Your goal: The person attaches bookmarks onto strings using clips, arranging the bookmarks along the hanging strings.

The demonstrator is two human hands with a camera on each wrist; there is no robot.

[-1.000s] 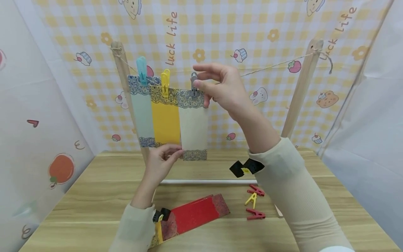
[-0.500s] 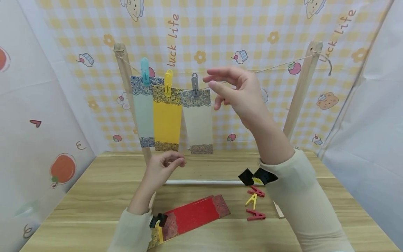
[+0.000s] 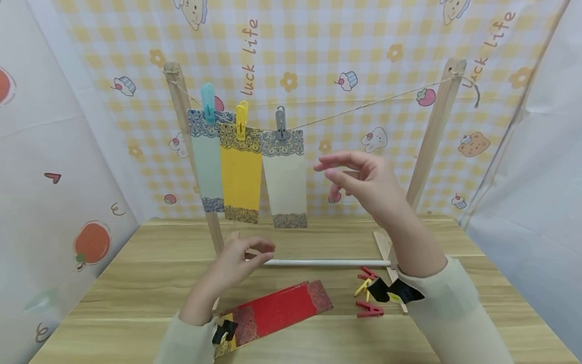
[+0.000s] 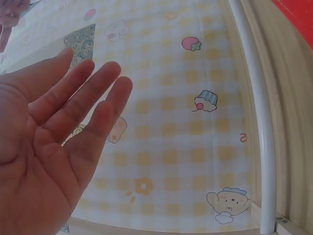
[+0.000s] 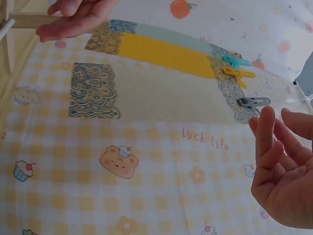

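Observation:
A cream card (image 3: 286, 184) with a patterned border hangs from the string (image 3: 364, 106) by a grey clothespin (image 3: 281, 123). Left of it are a yellow card (image 3: 241, 177) under a yellow clothespin (image 3: 242, 120) and a pale green card (image 3: 207, 167) under a light blue clothespin (image 3: 208, 103). My right hand (image 3: 370, 184) is in the air to the right of the cream card, fingers loosely bent, holding nothing. Below the cards my left hand (image 3: 243, 260) hovers with relaxed fingers, apart from them. The left wrist view shows that palm bare.
Two wooden posts (image 3: 434, 126) carry the string, joined low by a white rod (image 3: 318, 263). On the table (image 3: 113, 298) lie a red card (image 3: 284, 311) over a yellow one, two red clothespins (image 3: 369, 309) and a yellow clothespin (image 3: 362, 288).
The right hand let go of the grey clothespin and moved down and right. The left hand released the hanging cards' lower edge and sank. The cream card now hangs freely.

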